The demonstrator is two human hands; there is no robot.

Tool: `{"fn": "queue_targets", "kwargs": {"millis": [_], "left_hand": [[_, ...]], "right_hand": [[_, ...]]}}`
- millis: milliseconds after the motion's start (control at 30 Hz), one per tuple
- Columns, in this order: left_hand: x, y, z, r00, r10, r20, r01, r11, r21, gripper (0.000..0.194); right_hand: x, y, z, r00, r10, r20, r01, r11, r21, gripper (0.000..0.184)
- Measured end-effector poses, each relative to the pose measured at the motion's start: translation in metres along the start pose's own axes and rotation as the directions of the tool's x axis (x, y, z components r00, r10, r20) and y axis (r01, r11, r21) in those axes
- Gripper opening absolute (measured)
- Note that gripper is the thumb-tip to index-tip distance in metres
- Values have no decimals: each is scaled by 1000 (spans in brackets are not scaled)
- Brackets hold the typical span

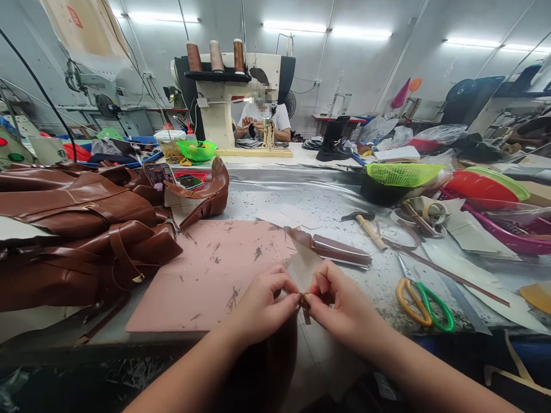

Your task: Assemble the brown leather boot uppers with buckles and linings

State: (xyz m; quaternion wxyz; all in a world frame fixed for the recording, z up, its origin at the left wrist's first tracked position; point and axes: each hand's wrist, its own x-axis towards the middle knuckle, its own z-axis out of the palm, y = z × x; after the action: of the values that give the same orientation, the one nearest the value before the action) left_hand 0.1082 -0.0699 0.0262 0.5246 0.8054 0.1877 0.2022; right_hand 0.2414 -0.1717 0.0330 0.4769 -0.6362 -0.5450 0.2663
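Left hand (267, 301) and right hand (342, 304) pinch brown strip (307, 316); scissors (423, 293) at three o'clock; pink board (206, 281) at ten o'clock.

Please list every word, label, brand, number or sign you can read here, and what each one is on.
None can be read with certainty.
Red label on the hanging beige cover: pale marks, too blurred.
Red label on the sewing machine: too small.
Propped phone screen: any text too small.
Thread spools: no legible print.
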Motion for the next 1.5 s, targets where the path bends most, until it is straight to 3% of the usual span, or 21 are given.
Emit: {"fn": "queue_targets", "kwargs": {"millis": [133,233,467,633,800,1133,1500], "left_hand": [[3,-2,-4,999,-42,2,42,999,-35,11],[4,-3,-6,999,-41,15,41,997,-60,12],[4,-6,-8,997,-74,28,77,993,-86,13],[4,-8,-8,997,-63,45,68,993,-97,14],[6,-8,-9,997,-65,41,69,991,-118,14],[4,-10,-8,997,-64,32,67,991,-115,13],[-3,-5,1,993,111,-41,-112,993,-27,13]], "right_hand": [[3,-5,-9,983,129,130,-138,988,62,23],[5,-7,-13,972,155,175,-162,986,28,19],[6,-14,-14,973,75,217,-44,989,-142,15],[8,-14,-11,983,9,182,56,936,-349,19],[10,-11,-10,980,-38,193,116,904,-412,20],[8,-16,-13,980,0,198,81,913,-401,19],[5,-15,-5,994,-19,110,49,959,-278,22]]}}
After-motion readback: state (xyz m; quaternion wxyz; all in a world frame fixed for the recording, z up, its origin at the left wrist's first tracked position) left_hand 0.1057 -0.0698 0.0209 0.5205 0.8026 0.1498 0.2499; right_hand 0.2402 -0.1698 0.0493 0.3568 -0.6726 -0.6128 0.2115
